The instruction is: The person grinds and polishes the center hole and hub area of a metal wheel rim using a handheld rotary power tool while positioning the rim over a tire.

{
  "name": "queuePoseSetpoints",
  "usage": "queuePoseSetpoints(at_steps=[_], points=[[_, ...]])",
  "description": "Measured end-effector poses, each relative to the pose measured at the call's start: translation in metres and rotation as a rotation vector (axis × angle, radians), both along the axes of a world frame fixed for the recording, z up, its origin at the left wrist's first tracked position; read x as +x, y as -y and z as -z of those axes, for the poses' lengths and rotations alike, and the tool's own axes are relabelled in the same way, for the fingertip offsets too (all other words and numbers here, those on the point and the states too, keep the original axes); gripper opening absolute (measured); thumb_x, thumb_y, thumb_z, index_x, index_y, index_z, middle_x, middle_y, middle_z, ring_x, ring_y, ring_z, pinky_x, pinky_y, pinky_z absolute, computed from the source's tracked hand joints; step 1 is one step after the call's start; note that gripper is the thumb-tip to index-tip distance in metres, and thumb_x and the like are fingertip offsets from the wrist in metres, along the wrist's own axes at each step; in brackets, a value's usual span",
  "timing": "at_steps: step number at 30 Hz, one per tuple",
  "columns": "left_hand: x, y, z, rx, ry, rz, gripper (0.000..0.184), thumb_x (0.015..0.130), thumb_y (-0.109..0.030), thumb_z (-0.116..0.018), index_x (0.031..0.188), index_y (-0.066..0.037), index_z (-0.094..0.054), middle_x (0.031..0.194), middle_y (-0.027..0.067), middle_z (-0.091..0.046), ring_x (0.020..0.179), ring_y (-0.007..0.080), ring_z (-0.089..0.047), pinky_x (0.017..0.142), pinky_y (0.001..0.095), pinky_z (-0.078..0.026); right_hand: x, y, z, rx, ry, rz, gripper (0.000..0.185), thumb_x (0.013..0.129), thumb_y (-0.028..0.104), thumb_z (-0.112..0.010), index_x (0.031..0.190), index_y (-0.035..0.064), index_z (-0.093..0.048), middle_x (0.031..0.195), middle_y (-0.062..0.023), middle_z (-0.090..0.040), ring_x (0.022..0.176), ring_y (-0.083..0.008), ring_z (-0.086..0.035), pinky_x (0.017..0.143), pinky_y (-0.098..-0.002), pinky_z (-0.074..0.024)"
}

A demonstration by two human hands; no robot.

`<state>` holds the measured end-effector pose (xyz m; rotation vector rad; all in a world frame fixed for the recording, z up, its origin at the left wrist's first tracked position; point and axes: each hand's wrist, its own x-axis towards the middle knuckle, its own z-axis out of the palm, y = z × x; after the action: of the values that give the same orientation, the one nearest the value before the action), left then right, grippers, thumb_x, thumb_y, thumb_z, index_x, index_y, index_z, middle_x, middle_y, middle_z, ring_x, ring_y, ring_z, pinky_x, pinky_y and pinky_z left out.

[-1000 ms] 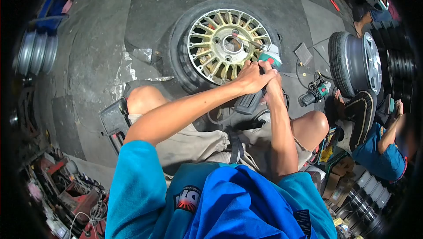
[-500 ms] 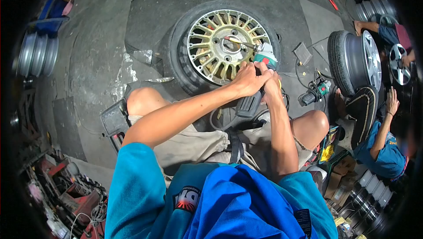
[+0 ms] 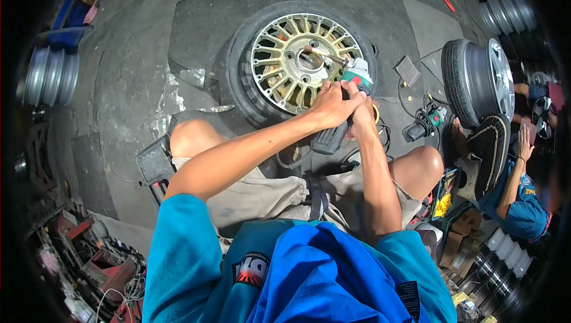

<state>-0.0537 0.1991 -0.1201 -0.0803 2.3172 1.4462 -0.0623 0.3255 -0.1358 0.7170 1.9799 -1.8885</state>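
Observation:
Both my left hand [image 3: 334, 105] and my right hand [image 3: 361, 113] are closed around a green and grey angle grinder [image 3: 357, 75]. My left fingers wrap near its head, while the right hand grips the body just beside them. A thin shaft with a tapered tip [image 3: 321, 54] sticks out of the grinder's head and reaches over the hub of a spoked alloy wheel [image 3: 282, 78]. The wheel lies face up inside a black tyre [image 3: 239, 70], its spokes yellowish and worn. Whether the tip touches the metal, I cannot tell.
A second grinder [image 3: 419, 129] lies with its cable right of my knee. Beyond it stands a tyred wheel [image 3: 457, 85]. A co-worker [image 3: 516, 204] sits at the right. Bare rims [image 3: 52, 76] stand at the left, with a red jack-like machine [image 3: 116, 272] lower down.
The grinder's tip and both my hands have shifted slightly, and the wheel appears a little farther left. At the right, the co-worker's raised hand has moved and now shows a flat reddish piece.

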Motion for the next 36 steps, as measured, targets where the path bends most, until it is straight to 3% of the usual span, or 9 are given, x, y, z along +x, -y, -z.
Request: queuePoseSetpoints(at_steps=[4,7,10,13,17,25,30,32,36], points=[[-0.005,-0.004,-0.01,-0.015,-0.005,0.04,0.09,0.095,-0.068,-0.056,0.135,0.013,-0.059,0.136,0.0386,-0.056,0.131,0.0479,-0.055,0.111,0.047,-0.043,0.01,-0.002,-0.031,0.029,0.113,0.099,0.059,0.091,0.044,-0.075,0.125,-0.003,-0.068,0.116,-0.015,-0.071,0.111,-0.0267,-0.067,0.096,-0.0437,-0.0525],[-0.025,0.012,-0.014,0.084,-0.079,0.274,0.079,0.1,-0.063,-0.055,0.11,0.014,-0.07,0.109,0.0372,-0.068,0.106,0.0463,-0.068,0.094,0.0514,-0.05,0.014,-0.026,-0.017,-0.26,-0.047,0.222,0.035,0.099,0.027,-0.07,0.119,-0.0015,-0.066,0.109,-0.0096,-0.071,0.089,-0.02,-0.071,0.077,-0.0374,-0.0606],[-0.031,0.029,-0.012,-0.5,-0.432,0.257,0.099,0.08,-0.072,-0.075,0.122,0.017,-0.063,0.123,0.0306,-0.063,0.12,0.0411,-0.057,0.101,0.0487,-0.045,0.012,-0.044,-0.03,-0.267,-0.038,0.201,0.036,0.093,0.029,-0.074,0.116,0.0033,-0.065,0.102,-0.0083,-0.07,0.085,-0.0206,-0.071,0.071,-0.0369,-0.0602],[-0.035,0.028,-0.009,-0.786,-0.251,0.34,0.112,0.068,-0.074,-0.082,0.137,0.011,-0.059,0.141,0.0216,-0.053,0.137,0.037,-0.039,0.113,0.056,-0.033,0.01,-0.056,-0.038,-0.265,-0.092,0.253,0.043,0.091,0.035,-0.076,0.113,0.0009,-0.061,0.092,-0.0148,-0.07,0.075,-0.0244,-0.071,0.069,-0.0399,-0.0609],[-0.039,0.011,-0.001,-0.916,-0.211,0.321,0.117,0.064,-0.076,-0.083,0.14,0.009,-0.058,0.143,0.0183,-0.055,0.136,0.0358,-0.041,0.114,0.058,-0.028,0.014,-0.072,-0.037,-0.239,-0.122,0.299,0.042,0.091,0.034,-0.075,0.113,0.0009,-0.061,0.091,-0.0146,-0.07,0.074,-0.0245,-0.071,0.069,-0.0393,-0.0609],[-0.061,0.03,0.037,-0.756,-0.153,0.264,0.074,0.073,-0.04,-0.083,0.13,0.002,-0.064,0.141,0.019,-0.058,0.134,0.0371,-0.048,0.112,0.056,-0.038,0.023,-0.09,-0.029,-0.257,-0.132,0.317,0.045,0.089,0.033,-0.077,0.113,-0.0008,-0.06,0.089,-0.0131,-0.069,0.072,-0.0236,-0.07,0.066,-0.0396,-0.0612],[-0.072,0.067,0.035,-0.786,-0.36,0.615,0.065,0.068,-0.023,-0.084,0.127,-0.002,-0.067,0.136,0.0145,-0.06,0.132,0.0364,-0.049,0.108,0.0547,-0.04,0.02,-0.092,-0.034,-0.282,-0.085,0.323,0.043,0.088,0.032,-0.077,0.111,-0.0011,-0.059,0.089,-0.0122,-0.068,0.071,-0.0231,-0.069,0.066,-0.0391,-0.0608],[-0.073,0.071,0.02,-1.017,-0.32,0.789,0.058,0.072,-0.015,-0.08,0.127,-0.003,-0.068,0.138,0.0132,-0.058,0.134,0.0351,-0.047,0.108,0.0522,-0.04,0.018,-0.088,-0.029,-0.254,-0.13,0.341,0.04,0.088,0.03,-0.076,0.11,-0.0002,-0.061,0.088,-0.0116,-0.068,0.069,-0.0228,-0.069,0.064,-0.0384,-0.0601],[-0.055,0.064,0.0,-0.986,-0.48,0.664,0.057,0.077,-0.009,-0.073,0.133,-0.005,-0.066,0.14,0.0144,-0.056,0.135,0.0339,-0.047,0.107,0.0502,-0.04,0.019,-0.072,-0.024,-0.229,-0.131,0.276,0.039,0.088,0.03,-0.076,0.11,0.0019,-0.061,0.087,-0.0094,-0.067,0.068,-0.0215,-0.068,0.064,-0.0374,-0.0596]])
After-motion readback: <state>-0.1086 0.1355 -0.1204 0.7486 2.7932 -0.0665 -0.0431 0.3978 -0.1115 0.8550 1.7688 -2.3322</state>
